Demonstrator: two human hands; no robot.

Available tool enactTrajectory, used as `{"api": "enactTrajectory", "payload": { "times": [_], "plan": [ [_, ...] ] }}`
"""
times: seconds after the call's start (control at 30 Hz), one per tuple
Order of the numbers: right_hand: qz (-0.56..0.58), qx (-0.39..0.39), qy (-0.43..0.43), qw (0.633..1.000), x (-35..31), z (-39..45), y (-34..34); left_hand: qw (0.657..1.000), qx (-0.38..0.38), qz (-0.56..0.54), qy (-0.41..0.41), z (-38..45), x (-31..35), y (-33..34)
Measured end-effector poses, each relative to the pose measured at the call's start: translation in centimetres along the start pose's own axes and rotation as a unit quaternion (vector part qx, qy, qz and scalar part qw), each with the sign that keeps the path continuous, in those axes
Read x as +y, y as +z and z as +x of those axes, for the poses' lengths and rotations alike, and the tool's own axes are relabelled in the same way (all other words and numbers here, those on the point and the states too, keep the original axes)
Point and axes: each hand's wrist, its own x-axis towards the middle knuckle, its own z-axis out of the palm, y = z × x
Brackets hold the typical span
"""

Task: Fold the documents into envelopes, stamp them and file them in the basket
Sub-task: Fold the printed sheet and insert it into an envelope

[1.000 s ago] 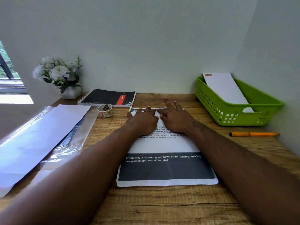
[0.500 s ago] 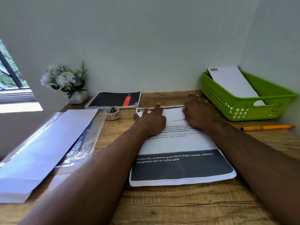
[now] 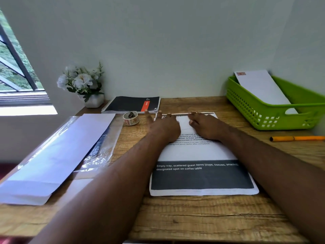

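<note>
On a wooden worktop, a person's left hand and right hand press with straight, open fingers on the far end of a printed document, apparently flattening a fold, with empty envelopes waiting left and a green basket right.

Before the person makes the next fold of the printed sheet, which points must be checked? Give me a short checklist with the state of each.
1. Left hand flat on the printed white paper sheet: ok.
2. Right hand flat on the sheet: ok.
3. Sheet lies fully on the wooden desk: ok.
4. Far-edge crease sharp and straight: cannot tell, hands cover it.
5. Long white envelope ready at the left: ok.
6. Roll of stamps beside the sheet, green plastic basket at the right: ok.
</note>
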Motion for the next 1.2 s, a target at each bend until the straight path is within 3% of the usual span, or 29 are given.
{"api": "enactTrajectory", "payload": {
  "times": [0.5, 0.6, 0.67, 0.73, 0.8, 0.9, 1.0, 1.1, 1.2],
  "plan": [
    [0.006, -0.015, -0.009, 1.000, 0.3, -0.1, 0.0, 0.996, -0.029, -0.085, -0.013, -1.5, -3.0, -0.1],
    [-0.005, -0.010, -0.020, 1.000, 0.6, 0.0, 0.0, 0.983, 0.049, -0.176, -0.016, -2.2, -3.5, -1.7],
    [-0.021, 0.043, -0.036, 0.998, 0.4, -0.2, -0.7, 0.959, 0.134, -0.244, -0.045, -2.8, -4.8, -3.8],
    [-0.007, 0.093, -0.085, 0.992, -0.7, -0.6, -1.8, 0.944, 0.193, -0.255, -0.078, -3.4, -6.9, -5.8],
    [0.043, 0.078, -0.133, 0.987, -2.4, -1.5, -2.5, 0.940, 0.202, -0.244, -0.128, -4.2, -9.8, -6.6],
    [0.048, 0.012, -0.174, 0.983, -4.7, -2.7, -2.3, 0.950, 0.113, -0.185, -0.225, -3.1, -15.8, -4.8],
    [0.049, -0.061, -0.189, 0.979, -5.9, -3.2, -1.4, 0.932, 0.022, -0.165, -0.323, 1.9, -23.1, 1.0],
    [0.029, -0.097, -0.195, 0.976, -6.0, -3.1, -0.5, 0.919, -0.055, -0.156, -0.357, 3.0, -24.3, 2.7],
    [0.020, -0.088, -0.196, 0.976, -5.7, -2.9, -0.2, 0.920, -0.050, -0.168, -0.351, 3.1, -23.9, 2.3]
  ]
}}
